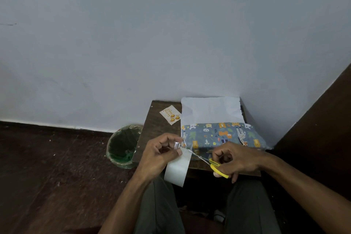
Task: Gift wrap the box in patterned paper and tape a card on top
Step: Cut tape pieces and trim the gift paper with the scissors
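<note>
One box (222, 137), one card (170, 115), one scissors (212, 163), one bin (123, 146).

A person seated at a small dark tabletop (157, 125) holds yellow-handled scissors (218, 166) in the right hand (234, 160), blades reaching toward clear tape (177, 145) pinched in the left hand (157, 155). A white strip (177, 170) hangs below the left hand. The box (222, 136), partly covered in animal-print paper, sits by the wall beside a birthday card (170, 115). A green-lined bin (123, 146) stands on the floor.
</note>
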